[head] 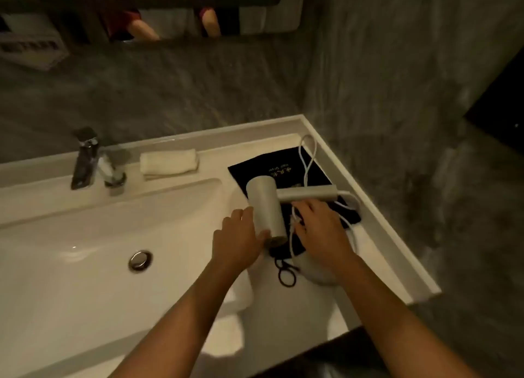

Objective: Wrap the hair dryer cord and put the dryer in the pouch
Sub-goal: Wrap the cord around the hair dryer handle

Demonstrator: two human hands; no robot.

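Right hand (317, 227) pinches cord (307, 156), partly hiding it; left hand (241, 236) holds dryer (266, 207).

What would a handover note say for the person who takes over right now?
Left hand grips the dryer by its barrel. Right hand pinches the cord with its fingers beside the barrel.
The dryer lies on the pouch, which is flat on the counter, right of the basin.
Done: nothing yet; the cord is loose, with loops trailing back and right.
Left: wrap the cord, open the pouch, put the dryer in.
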